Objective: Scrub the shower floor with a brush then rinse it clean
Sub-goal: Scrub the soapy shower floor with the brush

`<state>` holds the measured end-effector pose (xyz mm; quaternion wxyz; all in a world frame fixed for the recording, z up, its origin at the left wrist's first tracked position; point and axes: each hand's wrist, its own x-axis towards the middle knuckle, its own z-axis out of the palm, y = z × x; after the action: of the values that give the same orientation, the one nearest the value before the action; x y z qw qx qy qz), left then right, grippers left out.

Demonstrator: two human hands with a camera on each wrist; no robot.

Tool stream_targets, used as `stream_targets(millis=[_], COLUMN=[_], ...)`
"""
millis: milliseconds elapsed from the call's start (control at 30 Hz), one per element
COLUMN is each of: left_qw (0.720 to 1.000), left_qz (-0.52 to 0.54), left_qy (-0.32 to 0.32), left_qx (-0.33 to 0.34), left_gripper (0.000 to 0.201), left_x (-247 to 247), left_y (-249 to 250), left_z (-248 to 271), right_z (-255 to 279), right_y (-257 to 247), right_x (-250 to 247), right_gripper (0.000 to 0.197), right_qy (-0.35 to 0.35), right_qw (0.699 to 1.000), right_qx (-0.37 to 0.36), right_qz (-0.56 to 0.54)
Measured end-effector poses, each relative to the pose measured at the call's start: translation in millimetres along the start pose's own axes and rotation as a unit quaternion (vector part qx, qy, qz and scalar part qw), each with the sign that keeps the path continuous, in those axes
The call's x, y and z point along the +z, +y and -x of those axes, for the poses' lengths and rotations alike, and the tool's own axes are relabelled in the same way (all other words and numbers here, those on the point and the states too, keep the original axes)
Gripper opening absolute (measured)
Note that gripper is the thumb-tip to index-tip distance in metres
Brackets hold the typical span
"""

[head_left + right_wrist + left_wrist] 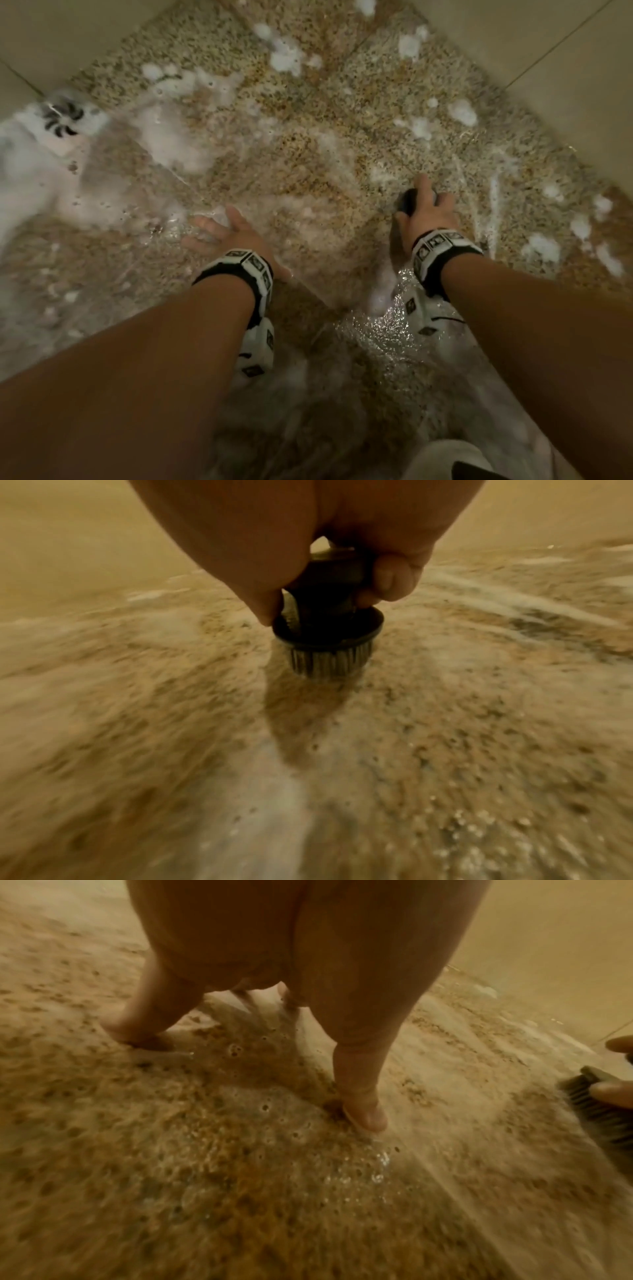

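The shower floor [308, 147] is speckled tan stone, wet and patched with white foam [171, 137]. My right hand [424, 212] grips a dark scrub brush [407, 202] by its handle. In the right wrist view the brush [325, 642] stands bristles down on the floor [445, 737], with my fingers [390, 580] curled round the handle. My left hand [219, 229] lies flat on the wet floor, fingers spread. The left wrist view shows those fingers [359, 1096] straight with tips on the floor [205, 1177], and the brush [596, 1110] at the right edge.
A round floor drain [61, 116] sits at the far left, ringed with foam. Beige tiled walls [548, 68] close in at the back left and right. Water glistens on the floor between my wrists [383, 329]. A pale garment [445, 459] shows at the bottom edge.
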<state>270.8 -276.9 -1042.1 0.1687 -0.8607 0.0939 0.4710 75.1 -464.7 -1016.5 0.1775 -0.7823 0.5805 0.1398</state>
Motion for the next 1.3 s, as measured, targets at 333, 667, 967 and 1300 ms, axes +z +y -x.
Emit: stream_targets(millis=[333, 667, 967, 1300], left_qw=[0.998, 0.996, 0.997, 0.994], left_qz=[-0.024, 0.072, 0.064, 0.081], left_qy=[0.06, 0.033, 0.039, 0.076], left_qx=[-0.013, 0.026, 0.031, -0.004], left_gripper=[0.131, 0.15, 0.116, 0.11], left_x=[6, 8, -41, -51], left_y=[11, -6, -89, -100], left_z=[10, 12, 82, 50], right_z=[59, -22, -8, -21], right_y=[-100, -114, -126, -121], right_x=[53, 21, 12, 16], right_gripper=[0.066, 0.049, 0.055, 0.057], right_qy=[-0.123, -0.111, -0.105, -0.127], right_qw=[0.934, 0.968, 0.972, 0.968], right_qx=[-0.326, -0.209, -0.197, -0.191], right_qz=[0.082, 0.082, 0.08, 0.098])
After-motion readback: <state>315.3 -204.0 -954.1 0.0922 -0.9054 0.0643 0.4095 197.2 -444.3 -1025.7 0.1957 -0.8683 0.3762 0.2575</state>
